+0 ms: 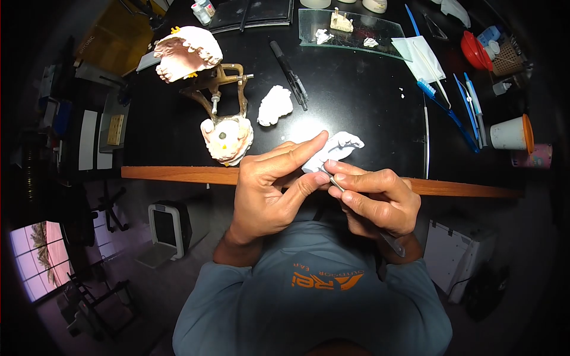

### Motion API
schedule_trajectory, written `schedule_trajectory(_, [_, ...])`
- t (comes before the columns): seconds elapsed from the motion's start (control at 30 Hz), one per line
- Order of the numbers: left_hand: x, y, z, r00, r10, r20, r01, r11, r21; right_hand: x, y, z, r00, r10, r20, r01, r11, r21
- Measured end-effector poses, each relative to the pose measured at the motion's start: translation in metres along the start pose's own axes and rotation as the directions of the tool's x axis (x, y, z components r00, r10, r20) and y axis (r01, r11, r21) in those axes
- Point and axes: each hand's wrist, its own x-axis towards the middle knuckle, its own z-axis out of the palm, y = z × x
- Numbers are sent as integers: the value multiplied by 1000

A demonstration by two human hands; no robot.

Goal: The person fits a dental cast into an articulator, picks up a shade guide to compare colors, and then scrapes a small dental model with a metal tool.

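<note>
Over the table's front edge, my left hand (270, 190) is closed around a white plaster dental cast (343, 147) with tooth shapes along its outer end. My right hand (383, 204) pinches a slim metal hand tool (336, 183), its fingertips close against the cast's lower side. The tool's working tip is hidden by fingers; a clear rear end shows below the palm. A second white plaster piece (275, 106) lies just beyond my left hand. To its left stands a brass-coloured articulator (228, 80) carrying an upper pink-white cast (189, 53) and a lower one (228, 140).
A black pen (289, 75) lies behind the plaster piece. Farther back is a glass plate (356, 44) with small pieces on it. At right are a blue toothbrush (448, 113), slim blue-white tools (473, 110), a white-orange cup (512, 134) and a red bowl (475, 51).
</note>
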Motion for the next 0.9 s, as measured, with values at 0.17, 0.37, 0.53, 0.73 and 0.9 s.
schedule_trajectory(0.17, [2,-1,3,998,44,-38,-44,999,0,-1,1,1,1000,-22,-2,22,999,-32])
schedule_trajectory(0.37, [-3,-7,7,997,22,-68,-35,980,-196,-1,-2,0,997,42,-58,-39,998,59])
schedule_trajectory(0.53, [-4,-1,9,996,-79,-50,56,931,-361,-1,-5,2,993,74,-92,-70,996,46])
schedule_trajectory(0.73, [-5,-5,6,999,-15,-50,-3,941,-339,-2,-2,2,997,27,-78,-21,997,75])
schedule_trajectory(0.9, [-7,-7,8,994,11,-105,-45,946,-320,-2,0,-1,1000,-7,-13,8,996,90])
